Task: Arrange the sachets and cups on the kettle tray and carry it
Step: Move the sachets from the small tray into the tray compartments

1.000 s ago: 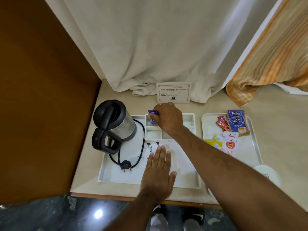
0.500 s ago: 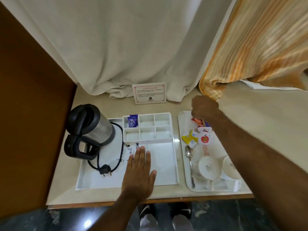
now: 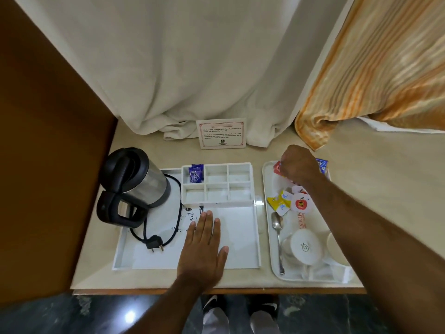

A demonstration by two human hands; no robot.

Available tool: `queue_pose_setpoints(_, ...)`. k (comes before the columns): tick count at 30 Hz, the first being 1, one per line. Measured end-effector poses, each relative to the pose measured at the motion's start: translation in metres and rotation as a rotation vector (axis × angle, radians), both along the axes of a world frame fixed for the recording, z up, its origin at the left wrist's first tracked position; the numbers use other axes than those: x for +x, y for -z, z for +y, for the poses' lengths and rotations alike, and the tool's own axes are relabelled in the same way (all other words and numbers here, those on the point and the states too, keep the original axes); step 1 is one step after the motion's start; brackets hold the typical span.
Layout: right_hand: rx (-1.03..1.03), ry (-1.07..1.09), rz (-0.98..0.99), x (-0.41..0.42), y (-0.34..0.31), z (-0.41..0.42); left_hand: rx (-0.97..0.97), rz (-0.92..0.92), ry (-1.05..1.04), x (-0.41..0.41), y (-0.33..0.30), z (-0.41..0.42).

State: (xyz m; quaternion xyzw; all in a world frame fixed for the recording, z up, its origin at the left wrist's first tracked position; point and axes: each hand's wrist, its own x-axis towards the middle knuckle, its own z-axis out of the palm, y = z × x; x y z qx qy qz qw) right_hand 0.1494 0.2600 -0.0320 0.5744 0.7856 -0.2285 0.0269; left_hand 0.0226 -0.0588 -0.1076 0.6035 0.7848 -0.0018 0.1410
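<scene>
Nearest to me, my left hand (image 3: 203, 247) lies flat, palm down with fingers spread and holding nothing, on the paper liner near the front edge of the white kettle tray (image 3: 257, 239). This tray sits toward the left front of the counter (image 3: 96, 273). On its left side the black power plug (image 3: 154, 242) rests on the liner, its cord looping back round the base of the steel kettle (image 3: 137, 186), which stands tilted at the tray's left rear corner with the black handle toward me.

To the right, a second tray (image 3: 267, 179) lies just beside the kettle tray. At its front end are two white cups (image 3: 304, 247) turned upside down, one partly hidden by my right forearm, and a spoon (image 3: 278, 239) lying along the left rim. Further back on it sit a yellow sachet (image 3: 277, 202) and a round white creamer pot (image 3: 301, 204) with a red apple mark.

Across the back of the kettle tray runs the six-cell sachet organiser (image 3: 216, 184); a purple sachet (image 3: 195, 174) stands in its rear left cell.

At the far end of the second tray my right hand (image 3: 299, 165) is clenched on a red sachet (image 3: 278, 168), with a blue tea sachet (image 3: 321, 165) showing behind the knuckles.

Beyond, at the counter's back edge, a printed card (image 3: 221, 133) stands against the white curtain (image 3: 192, 68).
</scene>
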Motion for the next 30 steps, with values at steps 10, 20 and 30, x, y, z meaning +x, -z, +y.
queue_pose_setpoints(10, -0.144, 0.082, 0.756, -0.101, -0.026, -0.084, 0.008, -0.010, 0.006, -0.001, -0.002, -0.001)
queue_pose_setpoints(20, 0.190, -0.064, 0.447, -0.088, -0.020, -0.102, -0.022, 0.010, -0.009, -0.003, -0.001, -0.002)
queue_pose_setpoints(30, -0.103, -0.134, -0.346, 0.056, -0.026, 0.031, -0.055, 0.009, -0.009, -0.001, -0.001, -0.001)
